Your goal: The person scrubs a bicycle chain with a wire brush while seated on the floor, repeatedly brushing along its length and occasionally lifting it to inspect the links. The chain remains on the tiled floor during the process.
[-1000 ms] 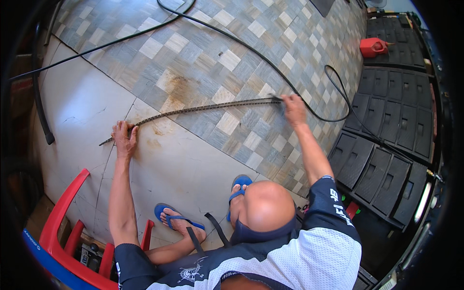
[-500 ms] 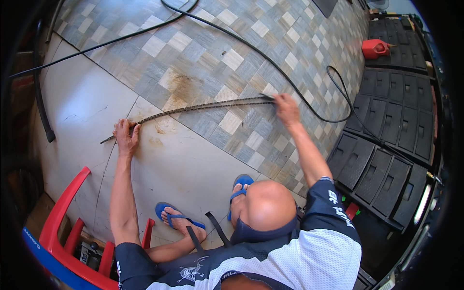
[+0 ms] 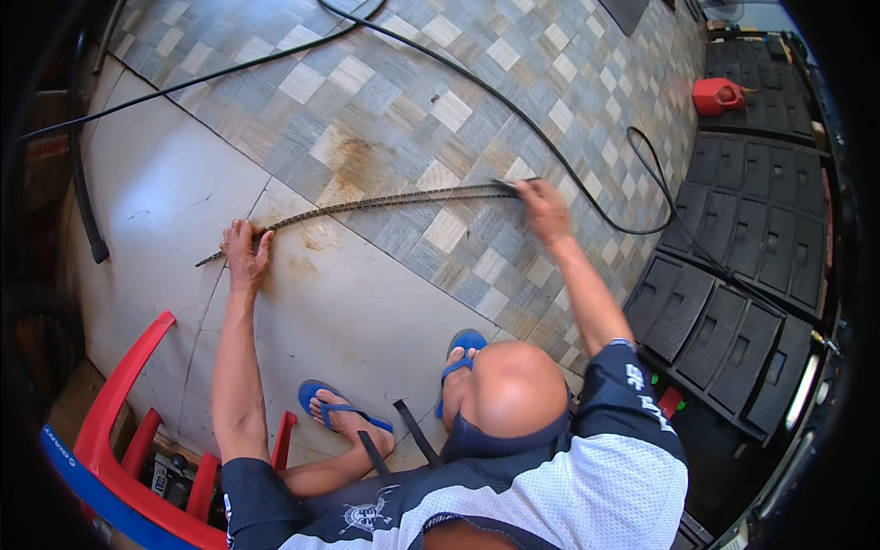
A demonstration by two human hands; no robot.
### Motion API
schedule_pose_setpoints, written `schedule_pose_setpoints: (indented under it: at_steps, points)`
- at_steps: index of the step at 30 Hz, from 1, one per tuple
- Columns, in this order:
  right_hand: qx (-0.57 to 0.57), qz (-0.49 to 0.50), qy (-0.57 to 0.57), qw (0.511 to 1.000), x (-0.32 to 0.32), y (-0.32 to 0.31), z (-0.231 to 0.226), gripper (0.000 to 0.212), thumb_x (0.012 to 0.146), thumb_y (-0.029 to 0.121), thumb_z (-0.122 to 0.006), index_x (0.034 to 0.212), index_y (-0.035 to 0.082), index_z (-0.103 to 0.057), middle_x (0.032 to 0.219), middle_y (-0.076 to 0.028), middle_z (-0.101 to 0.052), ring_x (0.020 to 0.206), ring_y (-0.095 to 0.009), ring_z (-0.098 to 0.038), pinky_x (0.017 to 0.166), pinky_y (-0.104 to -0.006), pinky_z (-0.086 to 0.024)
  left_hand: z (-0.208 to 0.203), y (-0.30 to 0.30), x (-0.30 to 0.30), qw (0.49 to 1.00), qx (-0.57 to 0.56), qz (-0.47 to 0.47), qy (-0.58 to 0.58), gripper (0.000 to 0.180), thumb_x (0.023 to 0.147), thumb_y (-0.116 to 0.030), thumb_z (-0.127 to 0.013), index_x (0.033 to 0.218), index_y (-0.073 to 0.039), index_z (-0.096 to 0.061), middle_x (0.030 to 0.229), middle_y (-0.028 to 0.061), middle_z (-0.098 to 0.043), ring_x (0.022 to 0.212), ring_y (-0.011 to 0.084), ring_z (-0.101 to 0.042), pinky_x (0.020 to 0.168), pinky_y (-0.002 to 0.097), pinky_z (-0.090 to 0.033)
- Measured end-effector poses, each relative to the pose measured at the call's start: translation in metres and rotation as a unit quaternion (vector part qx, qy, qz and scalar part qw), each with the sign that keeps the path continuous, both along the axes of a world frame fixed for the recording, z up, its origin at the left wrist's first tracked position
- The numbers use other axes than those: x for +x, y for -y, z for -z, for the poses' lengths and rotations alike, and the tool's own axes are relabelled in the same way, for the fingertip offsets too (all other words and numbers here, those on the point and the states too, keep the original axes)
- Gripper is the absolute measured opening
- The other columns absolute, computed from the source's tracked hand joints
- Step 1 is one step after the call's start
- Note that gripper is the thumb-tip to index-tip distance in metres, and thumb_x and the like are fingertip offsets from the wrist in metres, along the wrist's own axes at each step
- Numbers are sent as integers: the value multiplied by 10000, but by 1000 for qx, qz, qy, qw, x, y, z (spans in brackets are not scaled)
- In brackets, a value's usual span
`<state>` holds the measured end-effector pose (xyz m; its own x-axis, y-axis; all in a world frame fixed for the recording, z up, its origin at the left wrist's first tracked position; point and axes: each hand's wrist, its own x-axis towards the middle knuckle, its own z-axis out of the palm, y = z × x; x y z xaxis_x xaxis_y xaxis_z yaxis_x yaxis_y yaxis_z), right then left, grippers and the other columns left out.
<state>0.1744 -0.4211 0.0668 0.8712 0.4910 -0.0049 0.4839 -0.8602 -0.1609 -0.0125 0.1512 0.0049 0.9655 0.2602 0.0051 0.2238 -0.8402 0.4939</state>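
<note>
Two strands of a dark metal roller chain [image 3: 385, 199] stretch side by side across the floor, bowed slightly and coming together toward the left. My left hand [image 3: 246, 255] is closed on the chain near its left end, and a short tail pokes out past the fingers. At the right end, my right hand [image 3: 544, 211] is closed, somewhat blurred, around a thin dark tool [image 3: 504, 184] whose tip lies against the chain. The tool's exact kind is too small to make out. Both arms reach forward over the floor.
A black hose [image 3: 495, 92] loops across the patterned tiles [image 3: 302, 82], which carry a brown stain. Black drawer units [image 3: 752, 220] line the right side, with a red jerrycan [image 3: 718, 95] there. A red plastic frame [image 3: 119, 403] stands at lower left, beyond my sandalled feet.
The whole view has shifted slightly, so floor things sit a little farther right. My right hand stays at the chain's right end and shows motion blur; the left keeps its hold.
</note>
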Motion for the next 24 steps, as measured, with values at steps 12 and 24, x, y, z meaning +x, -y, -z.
schedule_pose_setpoints:
  at_steps: [12,24]
  points:
    - [127,-154,77,977,-31,-169,16,351,1030,162,-617,1334,319,-692,930,-82,-628,865,-272,-656,728,-412,-571,-1,2,1,1000,3,2,10,215,927,-278,-737,993,-113,-616,1022,79,-580,1027,327,-549,860,489,-393]
    - [167,30,21,985,16,-70,-83,272,1035,174,-647,1300,115,-663,1013,-95,-616,767,-223,-682,651,-379,-595,-2,4,2,1000,7,-10,-5,228,917,-280,-745,1000,-119,-606,1026,70,-578,1031,316,-551,880,486,-390]
